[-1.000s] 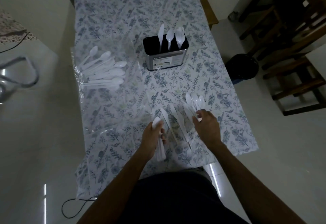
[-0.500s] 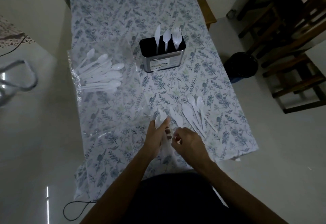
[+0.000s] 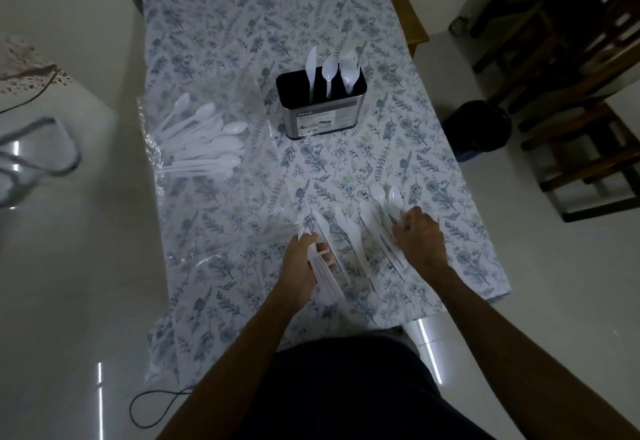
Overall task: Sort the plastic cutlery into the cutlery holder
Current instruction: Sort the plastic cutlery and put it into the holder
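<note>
Several white pieces of cutlery are gripped as a bundle (image 3: 323,275) in the left hand (image 3: 300,266), the fingers curled round the handles near the table's near edge. What has changed in the last half-second is the right hand (image 3: 419,242): it was close beside the left hand, and it is now found further right, over the loose spoons (image 3: 382,212) lying on the floral tablecloth (image 3: 346,6). Its fingers are curled down onto those spoons; whether one is already pinched cannot be told, since the fingertips are hidden by the knuckles. Two loose knives (image 3: 349,235) are seen between the two hands, flat on the cloth.

Further up the table the cutlery holder (image 3: 322,107) is standing upright, well apart from both hands, with one knife, one spoon and some forks already sorted into its compartments. A larger pile of spoons (image 3: 204,145) is left on a clear plastic bag (image 3: 152,152) at the left edge, untouched.

From this it is judged that gathering is under way rather than placing: another piece is probably being collected for the bundle, and most of the sorting remains to be done.
</note>
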The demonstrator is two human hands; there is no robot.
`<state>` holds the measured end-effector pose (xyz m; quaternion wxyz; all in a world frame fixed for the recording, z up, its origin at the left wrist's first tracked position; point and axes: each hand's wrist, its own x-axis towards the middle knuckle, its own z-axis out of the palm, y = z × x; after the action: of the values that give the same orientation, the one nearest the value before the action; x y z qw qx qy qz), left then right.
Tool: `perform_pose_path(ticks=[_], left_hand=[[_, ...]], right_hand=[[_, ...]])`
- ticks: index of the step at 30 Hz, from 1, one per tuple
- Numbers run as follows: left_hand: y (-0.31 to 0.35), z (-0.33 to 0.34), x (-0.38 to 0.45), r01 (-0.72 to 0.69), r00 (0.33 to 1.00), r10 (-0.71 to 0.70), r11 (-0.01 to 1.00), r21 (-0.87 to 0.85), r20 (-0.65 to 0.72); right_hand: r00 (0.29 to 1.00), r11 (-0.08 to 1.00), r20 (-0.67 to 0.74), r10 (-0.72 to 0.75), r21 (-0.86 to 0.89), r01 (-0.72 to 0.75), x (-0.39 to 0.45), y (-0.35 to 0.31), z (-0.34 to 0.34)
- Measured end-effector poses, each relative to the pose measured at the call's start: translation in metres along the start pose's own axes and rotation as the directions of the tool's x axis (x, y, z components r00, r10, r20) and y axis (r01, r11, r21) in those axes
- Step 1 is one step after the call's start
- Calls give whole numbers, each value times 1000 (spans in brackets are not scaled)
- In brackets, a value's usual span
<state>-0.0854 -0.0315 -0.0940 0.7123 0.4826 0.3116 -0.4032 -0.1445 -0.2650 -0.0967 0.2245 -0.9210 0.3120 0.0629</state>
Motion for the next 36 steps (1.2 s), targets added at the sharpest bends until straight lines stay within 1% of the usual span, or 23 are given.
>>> perform_pose_path(ticks=[1,4,5,7,8,10,11,12,14,16,17,18,20,22,23,25,29,31,33,34,36], left_hand=[[0,-2,-1,-12,1000,12,1000,-7,18],[0,-6,-8,-38,998,39,999,-13,56],[-2,-9,-6,-37,998,37,999,-9,46],[-1,-12,-5,-43,998,43,999,-8,35],[0,-13,-4,-51,998,51,999,1,37],[1,-10,-4,-73,996,71,997,21,60],[1,-8,-5,-82,994,79,996,30,75],[1,-5,-5,-91,992,87,995,39,89],[-1,-1,-6,-125,983,118,991,41,140],[-6,-2,-4,-183,975,172,980,72,137],[-9,-4,-3,-210,973,199,973,94,119],[-10,-6,-3,-228,971,217,966,120,95],[-9,-11,-2,-223,974,216,965,135,62],[-5,-12,-5,-192,981,186,974,118,61],[-4,-13,-6,-175,984,170,979,103,59],[-2,-14,-7,-167,985,163,983,77,48],[-1,-13,-9,-222,974,218,972,74,56],[0,-13,-9,-231,972,228,970,79,53],[2,-13,-11,-245,968,240,968,56,72],[3,-13,-11,-257,963,252,965,52,93],[5,-12,-12,-287,950,278,957,48,141]], right_hand=[[1000,1000,29,8,-21,-8,3,-2,-2],[998,999,48,36,-15,-35,11,1,-5],[997,998,53,57,23,-58,7,-2,-7],[1000,995,22,22,101,-24,-4,-10,-11],[999,989,40,-7,147,1,-11,-16,-13],[978,965,178,-113,256,65,-34,-35,-16],[949,948,251,-192,299,112,-48,-46,-15],[916,928,292,-277,330,175,-62,-56,-15],[866,884,287,-410,358,300,-81,-70,-11],[841,852,261,-474,378,363,-83,-74,-8],[849,854,240,-470,367,369,-77,-70,-6],[880,875,204,-429,337,349,-66,-64,-5],[959,944,95,-267,225,241,-39,-45,-4],[993,992,16,-121,45,120,-11,-25,-4],[997,996,24,-79,-38,80,0,-16,-2],[996,990,75,-52,-128,61,12,-8,2],[991,985,113,-69,-147,85,11,-12,5],[995,994,68,-78,-68,83,0,-21,1],[991,987,28,-130,103,126,-20,-37,-5],[984,967,47,-175,194,162,-33,-48,-9],[944,909,166,-285,361,211,-58,-69,-13]])
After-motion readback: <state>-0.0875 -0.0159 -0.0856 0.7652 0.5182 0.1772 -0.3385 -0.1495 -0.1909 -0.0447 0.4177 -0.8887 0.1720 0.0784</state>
